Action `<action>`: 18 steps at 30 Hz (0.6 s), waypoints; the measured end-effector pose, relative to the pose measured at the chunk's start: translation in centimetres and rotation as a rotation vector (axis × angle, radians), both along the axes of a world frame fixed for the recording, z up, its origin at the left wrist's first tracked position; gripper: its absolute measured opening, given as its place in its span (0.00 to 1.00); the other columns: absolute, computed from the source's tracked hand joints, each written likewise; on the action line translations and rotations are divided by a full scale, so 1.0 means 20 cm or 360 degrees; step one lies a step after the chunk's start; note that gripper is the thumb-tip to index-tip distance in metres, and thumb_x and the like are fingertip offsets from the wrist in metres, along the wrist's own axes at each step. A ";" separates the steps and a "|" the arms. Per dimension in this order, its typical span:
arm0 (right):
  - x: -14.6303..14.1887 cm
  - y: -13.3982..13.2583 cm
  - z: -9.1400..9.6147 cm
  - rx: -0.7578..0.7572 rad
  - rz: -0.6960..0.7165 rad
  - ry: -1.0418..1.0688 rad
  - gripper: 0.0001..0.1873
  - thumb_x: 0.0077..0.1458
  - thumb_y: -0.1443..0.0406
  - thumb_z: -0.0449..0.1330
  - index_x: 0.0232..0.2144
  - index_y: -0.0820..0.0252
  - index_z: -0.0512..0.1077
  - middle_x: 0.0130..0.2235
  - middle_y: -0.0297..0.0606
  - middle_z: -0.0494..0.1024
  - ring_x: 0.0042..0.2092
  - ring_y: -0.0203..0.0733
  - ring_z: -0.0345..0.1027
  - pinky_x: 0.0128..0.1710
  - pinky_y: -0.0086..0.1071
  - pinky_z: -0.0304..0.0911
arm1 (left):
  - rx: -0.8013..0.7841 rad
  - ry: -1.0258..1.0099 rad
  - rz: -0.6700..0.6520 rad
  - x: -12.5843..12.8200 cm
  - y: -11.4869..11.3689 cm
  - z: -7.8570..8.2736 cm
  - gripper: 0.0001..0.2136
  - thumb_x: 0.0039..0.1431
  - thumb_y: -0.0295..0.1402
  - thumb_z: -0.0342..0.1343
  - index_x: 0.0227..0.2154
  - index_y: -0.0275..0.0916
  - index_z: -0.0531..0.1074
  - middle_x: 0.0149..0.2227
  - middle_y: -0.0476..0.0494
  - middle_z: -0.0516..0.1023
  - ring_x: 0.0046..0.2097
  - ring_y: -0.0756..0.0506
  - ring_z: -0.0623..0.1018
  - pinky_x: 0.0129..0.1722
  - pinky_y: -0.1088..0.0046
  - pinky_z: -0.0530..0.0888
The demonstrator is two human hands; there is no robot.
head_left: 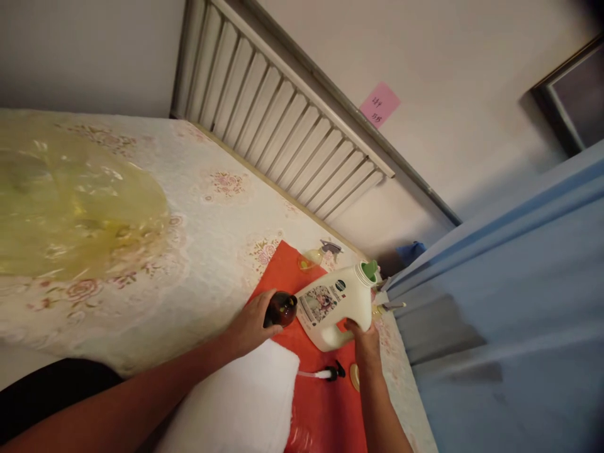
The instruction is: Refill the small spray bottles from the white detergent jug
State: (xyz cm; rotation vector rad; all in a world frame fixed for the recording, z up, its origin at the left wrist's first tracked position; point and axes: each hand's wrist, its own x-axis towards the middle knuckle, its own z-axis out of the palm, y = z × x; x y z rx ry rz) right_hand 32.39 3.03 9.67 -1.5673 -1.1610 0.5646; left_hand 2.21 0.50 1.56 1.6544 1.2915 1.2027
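Note:
My left hand (255, 321) is closed around a dark brown bottle (282, 309) whose open neck faces up. In my right hand (365, 340) is the handle of a large white detergent jug (330, 305) with a printed label and a green pouring spout (370, 269) in its uncapped mouth. The jug stands right beside the brown bottle. Below them a black pump top (334, 372) with a pale dip tube lies on the red mat (325, 415). A round cream-coloured cap (355, 376) is partly hidden behind my right wrist.
A clear spray bottle (315, 257) is behind the jug. A white towel (240, 402) is at the near side. A yellow-green plastic bag (80, 207) fills the left of the flowered tablecloth (212, 245). A radiator (283, 119) runs behind; a blue curtain (509, 321) hangs at right.

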 end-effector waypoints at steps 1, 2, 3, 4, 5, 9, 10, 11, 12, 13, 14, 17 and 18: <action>0.00 0.01 -0.02 -0.0011 0.0019 0.0024 0.20 0.35 0.58 0.69 0.32 0.62 0.75 0.26 0.33 0.79 0.28 0.44 0.71 0.30 0.35 0.65 | 0.0002 0.0003 0.0002 0.00 0.00 0.00 0.36 0.49 0.30 0.62 0.62 0.37 0.59 0.62 0.32 0.67 0.64 0.33 0.68 0.64 0.49 0.65; 0.01 0.02 -0.03 -0.0014 0.0035 0.0042 0.18 0.36 0.58 0.68 0.31 0.62 0.75 0.24 0.32 0.78 0.26 0.43 0.70 0.29 0.35 0.65 | 0.0006 0.0006 0.0000 0.00 0.00 0.00 0.36 0.49 0.30 0.62 0.62 0.37 0.59 0.62 0.32 0.67 0.63 0.33 0.68 0.63 0.49 0.65; 0.01 0.03 -0.05 -0.0013 0.0044 0.0050 0.16 0.37 0.58 0.67 0.29 0.61 0.74 0.23 0.31 0.77 0.25 0.42 0.69 0.29 0.35 0.64 | 0.0014 0.0010 -0.0005 0.00 0.00 -0.01 0.36 0.49 0.30 0.62 0.62 0.37 0.59 0.62 0.32 0.67 0.63 0.33 0.68 0.63 0.49 0.65; 0.01 0.03 -0.06 -0.0011 0.0048 0.0049 0.14 0.39 0.58 0.66 0.28 0.61 0.74 0.22 0.31 0.76 0.25 0.42 0.69 0.28 0.34 0.64 | 0.0025 0.0014 -0.0010 0.00 0.00 -0.01 0.35 0.50 0.30 0.62 0.62 0.38 0.58 0.62 0.32 0.67 0.63 0.33 0.68 0.63 0.50 0.65; 0.02 0.03 -0.07 -0.0011 0.0048 0.0040 0.13 0.40 0.58 0.66 0.27 0.61 0.73 0.21 0.31 0.75 0.25 0.41 0.68 0.28 0.34 0.63 | 0.0037 0.0018 -0.0011 0.00 0.00 -0.01 0.35 0.50 0.30 0.61 0.62 0.38 0.58 0.62 0.32 0.67 0.63 0.34 0.68 0.63 0.50 0.65; 0.02 0.02 -0.09 -0.0011 0.0037 -0.0006 0.10 0.43 0.59 0.64 0.23 0.60 0.73 0.20 0.31 0.74 0.24 0.40 0.66 0.28 0.33 0.60 | 0.0064 0.0025 0.0006 0.00 0.00 -0.03 0.35 0.50 0.29 0.61 0.62 0.40 0.58 0.62 0.34 0.68 0.62 0.35 0.69 0.63 0.51 0.66; 0.02 0.01 -0.10 -0.0005 0.0030 -0.0015 0.10 0.44 0.59 0.64 0.22 0.60 0.72 0.20 0.31 0.74 0.24 0.40 0.66 0.28 0.32 0.59 | 0.0066 0.0023 0.0006 0.00 0.00 -0.04 0.35 0.50 0.29 0.61 0.63 0.41 0.57 0.62 0.35 0.68 0.63 0.35 0.69 0.63 0.50 0.66; 0.02 0.01 -0.10 0.0004 0.0021 -0.0022 0.10 0.44 0.59 0.64 0.22 0.60 0.72 0.20 0.30 0.74 0.24 0.40 0.65 0.28 0.32 0.58 | 0.0066 0.0022 0.0005 0.01 0.00 -0.04 0.36 0.50 0.29 0.61 0.63 0.41 0.57 0.62 0.35 0.68 0.63 0.35 0.68 0.63 0.50 0.66; 0.02 0.01 -0.10 0.0015 0.0011 -0.0028 0.10 0.44 0.59 0.64 0.22 0.60 0.71 0.19 0.30 0.73 0.24 0.39 0.64 0.28 0.32 0.58 | 0.0067 0.0020 0.0004 0.01 0.00 -0.04 0.36 0.50 0.29 0.61 0.63 0.41 0.57 0.62 0.35 0.67 0.63 0.35 0.68 0.63 0.50 0.65; 0.01 0.01 -0.11 0.0027 0.0001 -0.0033 0.10 0.44 0.59 0.64 0.21 0.59 0.71 0.19 0.29 0.73 0.24 0.39 0.64 0.27 0.32 0.57 | 0.0069 0.0017 0.0003 0.01 0.01 -0.04 0.36 0.50 0.29 0.61 0.63 0.41 0.57 0.62 0.35 0.67 0.63 0.35 0.68 0.63 0.50 0.65; 0.01 0.01 -0.11 0.0039 -0.0007 -0.0037 0.10 0.44 0.59 0.64 0.21 0.59 0.70 0.19 0.28 0.72 0.24 0.39 0.63 0.27 0.32 0.57 | 0.0069 0.0014 0.0000 0.01 0.00 -0.04 0.36 0.50 0.29 0.61 0.63 0.41 0.57 0.63 0.35 0.67 0.63 0.35 0.68 0.63 0.49 0.65; 0.01 0.02 -0.12 0.0059 -0.0023 -0.0035 0.09 0.45 0.60 0.63 0.21 0.58 0.70 0.19 0.27 0.71 0.24 0.38 0.62 0.28 0.31 0.56 | 0.0030 0.0022 -0.0001 0.00 0.00 -0.02 0.37 0.50 0.30 0.62 0.64 0.40 0.57 0.63 0.33 0.67 0.64 0.34 0.68 0.63 0.49 0.65; 0.01 0.02 -0.13 0.0058 -0.0025 -0.0034 0.09 0.45 0.60 0.63 0.22 0.58 0.70 0.19 0.27 0.71 0.24 0.39 0.63 0.28 0.31 0.57 | 0.0011 0.0033 -0.0002 0.00 0.00 -0.02 0.37 0.50 0.30 0.62 0.64 0.39 0.57 0.63 0.32 0.66 0.64 0.33 0.67 0.64 0.48 0.64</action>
